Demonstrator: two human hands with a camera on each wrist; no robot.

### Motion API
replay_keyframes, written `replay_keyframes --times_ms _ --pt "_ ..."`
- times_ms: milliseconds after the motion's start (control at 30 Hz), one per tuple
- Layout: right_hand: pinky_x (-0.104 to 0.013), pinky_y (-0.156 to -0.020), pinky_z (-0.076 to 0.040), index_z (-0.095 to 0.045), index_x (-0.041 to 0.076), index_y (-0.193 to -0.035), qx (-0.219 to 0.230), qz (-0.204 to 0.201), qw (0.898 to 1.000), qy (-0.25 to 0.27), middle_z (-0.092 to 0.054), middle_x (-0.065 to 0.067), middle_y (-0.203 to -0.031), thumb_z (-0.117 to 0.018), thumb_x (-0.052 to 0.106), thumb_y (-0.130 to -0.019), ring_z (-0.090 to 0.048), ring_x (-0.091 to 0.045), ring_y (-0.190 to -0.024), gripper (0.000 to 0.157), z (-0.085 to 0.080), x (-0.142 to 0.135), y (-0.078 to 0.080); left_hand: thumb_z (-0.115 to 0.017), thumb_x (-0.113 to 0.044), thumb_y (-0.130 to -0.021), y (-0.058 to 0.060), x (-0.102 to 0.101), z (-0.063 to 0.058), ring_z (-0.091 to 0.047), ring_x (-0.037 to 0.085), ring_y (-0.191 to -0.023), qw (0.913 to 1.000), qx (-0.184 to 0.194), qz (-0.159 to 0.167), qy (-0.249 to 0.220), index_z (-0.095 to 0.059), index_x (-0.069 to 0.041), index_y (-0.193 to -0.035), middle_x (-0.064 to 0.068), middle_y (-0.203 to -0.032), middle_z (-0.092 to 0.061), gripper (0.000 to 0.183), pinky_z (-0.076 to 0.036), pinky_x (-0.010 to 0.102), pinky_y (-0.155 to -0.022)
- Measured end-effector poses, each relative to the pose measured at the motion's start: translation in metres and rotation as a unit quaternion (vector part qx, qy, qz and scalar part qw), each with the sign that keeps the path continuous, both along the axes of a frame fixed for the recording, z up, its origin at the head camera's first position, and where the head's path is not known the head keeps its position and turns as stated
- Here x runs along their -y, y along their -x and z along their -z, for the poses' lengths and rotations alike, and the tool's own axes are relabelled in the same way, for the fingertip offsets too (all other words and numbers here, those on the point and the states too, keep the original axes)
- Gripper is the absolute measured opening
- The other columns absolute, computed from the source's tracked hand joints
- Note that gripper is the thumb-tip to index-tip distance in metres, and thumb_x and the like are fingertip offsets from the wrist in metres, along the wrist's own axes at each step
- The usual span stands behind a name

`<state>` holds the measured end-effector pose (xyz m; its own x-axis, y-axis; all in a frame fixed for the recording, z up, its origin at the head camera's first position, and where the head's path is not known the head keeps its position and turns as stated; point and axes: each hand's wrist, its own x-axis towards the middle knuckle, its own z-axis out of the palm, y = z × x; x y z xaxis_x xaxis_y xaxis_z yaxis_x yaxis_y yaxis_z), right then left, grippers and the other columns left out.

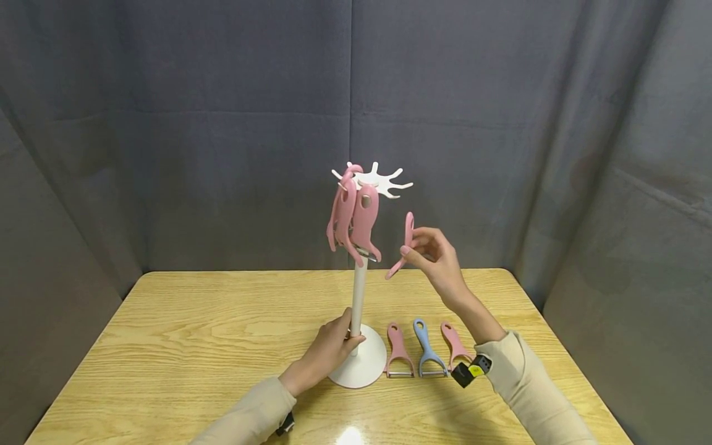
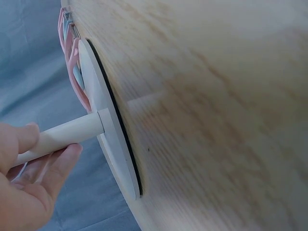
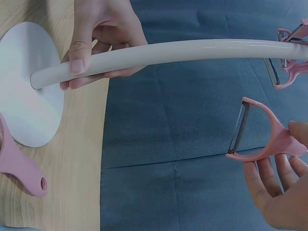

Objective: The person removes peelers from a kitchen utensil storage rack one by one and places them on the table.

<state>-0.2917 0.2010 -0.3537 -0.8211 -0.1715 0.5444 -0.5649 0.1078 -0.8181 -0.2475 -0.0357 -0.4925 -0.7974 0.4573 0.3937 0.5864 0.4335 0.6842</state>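
Note:
My left hand [image 1: 328,349] grips the pole [image 1: 359,290] of a white stand just above its round base [image 1: 371,371]; the left wrist view shows thumb and fingers around the pole [image 2: 72,134]. A pink peeler [image 1: 408,232] is pinched by my right hand [image 1: 442,262], to the right of the stand and a little below its hooked top [image 1: 381,181]. In the right wrist view this peeler's blade [image 3: 239,127] points toward the pole. Several pink peelers [image 1: 365,216] hang from the hooks on the left and front of the stand; the hooks on the right are bare.
Right of the base, a pink peeler [image 1: 396,343], a blue peeler [image 1: 424,340] and another pink peeler [image 1: 453,339] lie in a row on the wooden table [image 1: 222,327]. Behind the table hangs a grey curtain [image 1: 222,185].

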Motion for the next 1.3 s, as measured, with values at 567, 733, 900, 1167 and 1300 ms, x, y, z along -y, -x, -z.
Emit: replay_keyframes --times_ms 567,733,900,1167,1300 --pt "-0.024 -0.080 -0.049 -0.050 -0.011 -0.125 0.015 0.016 1.000 -0.002 -0.059 -0.011 -0.099 -0.063 -0.011 -0.091 -0.058 -0.017 -0.089 0.037 0.002 -0.002 -0.001 -0.064 -0.006 -0.096 0.000 0.000 0.000 -0.069 0.027 -0.091 1.0000 -0.001 0.003 -0.006 -0.046 -0.003 -0.111 0.011 -0.094 -0.063 0.023 -0.056 0.024 -0.070" --pt "-0.023 -0.078 -0.050 -0.050 -0.011 -0.125 0.017 0.018 1.000 -0.001 -0.058 -0.012 -0.098 -0.063 -0.012 -0.090 -0.058 -0.016 -0.086 0.037 0.004 -0.004 -0.001 -0.064 -0.007 -0.096 0.000 0.000 0.000 -0.068 0.024 -0.088 1.0000 0.000 0.001 -0.004 -0.047 -0.004 -0.111 0.009 -0.091 -0.061 0.023 -0.055 0.024 -0.067" --pt "-0.024 -0.077 -0.052 -0.050 -0.007 -0.126 0.025 0.009 1.000 -0.001 -0.059 -0.009 -0.099 -0.065 -0.006 -0.092 -0.059 -0.016 -0.087 0.036 0.007 -0.006 -0.002 -0.064 -0.006 -0.096 0.001 0.000 0.001 -0.068 0.025 -0.089 1.0000 0.000 0.001 -0.004 -0.047 -0.004 -0.111 0.009 -0.091 -0.062 0.023 -0.056 0.023 -0.068" --pt "-0.032 -0.081 -0.058 -0.048 -0.009 -0.124 0.034 -0.016 0.999 0.016 -0.059 -0.010 -0.098 -0.066 -0.004 -0.093 -0.062 -0.015 -0.082 0.036 0.012 -0.008 -0.003 -0.064 -0.006 -0.096 0.001 0.000 0.002 -0.069 0.026 -0.091 1.0000 0.000 0.003 -0.004 -0.046 -0.004 -0.111 0.009 -0.092 -0.062 0.023 -0.056 0.023 -0.070" --pt "-0.033 -0.081 -0.058 -0.048 -0.009 -0.124 0.035 -0.017 0.999 0.014 -0.059 -0.010 -0.099 -0.065 -0.004 -0.093 -0.061 -0.015 -0.082 0.036 0.014 -0.010 -0.003 -0.065 -0.006 -0.096 0.001 0.000 0.002 -0.069 0.026 -0.091 1.0000 -0.004 0.003 -0.005 -0.046 -0.004 -0.110 0.009 -0.092 -0.062 0.023 -0.056 0.023 -0.070"
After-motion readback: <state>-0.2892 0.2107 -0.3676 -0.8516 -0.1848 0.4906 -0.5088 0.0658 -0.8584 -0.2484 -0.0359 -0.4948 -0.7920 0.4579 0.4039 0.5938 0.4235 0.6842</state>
